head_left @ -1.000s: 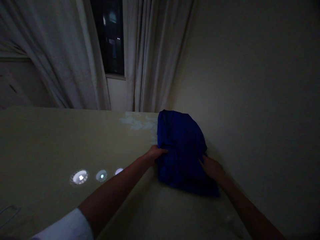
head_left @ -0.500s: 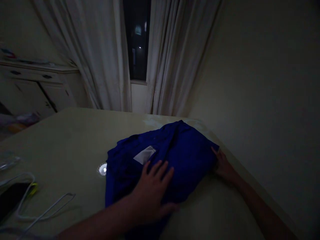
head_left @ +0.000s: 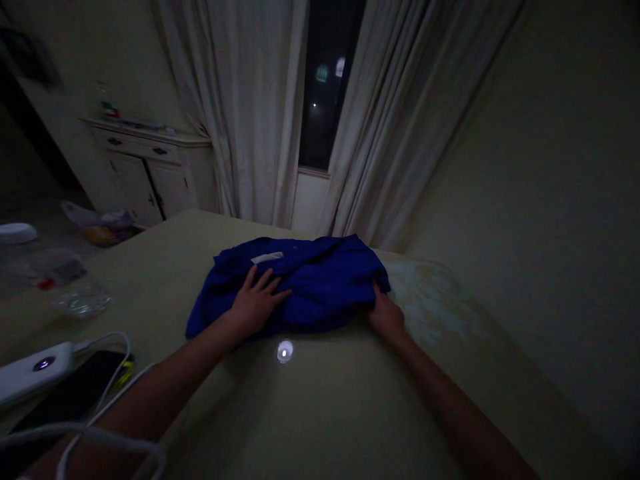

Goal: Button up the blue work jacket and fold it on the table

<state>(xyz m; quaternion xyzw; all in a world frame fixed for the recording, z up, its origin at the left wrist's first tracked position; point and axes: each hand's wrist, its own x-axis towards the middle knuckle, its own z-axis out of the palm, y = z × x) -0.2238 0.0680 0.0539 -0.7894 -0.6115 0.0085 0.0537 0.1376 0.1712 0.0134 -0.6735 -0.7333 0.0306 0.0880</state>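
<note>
A dark blue garment (head_left: 325,287) lies in a loose folded heap on the table, with a white patch (head_left: 267,258) on its upper left part. My left hand (head_left: 257,303) rests flat on the garment just below the patch, fingers spread. At the garment's right end, my right hand (head_left: 387,317) pinches the edge of the cloth; some of its fingers are hidden under the fabric. A small round bright reflection (head_left: 285,351) shows on the table surface just in front of the cloth.
On the left of the table (head_left: 320,413) are a clear plastic bottle (head_left: 75,287), a white power bank (head_left: 35,373), a black phone (head_left: 75,393) and a white cable (head_left: 125,440). Behind stand a cabinet (head_left: 150,167) and curtains (head_left: 255,120); a wall (head_left: 540,220) rises at right.
The garment's near part, which hung toward me, is now drawn up into a narrower bundle farther back. Both hands moved with it, and the view has shifted left.
</note>
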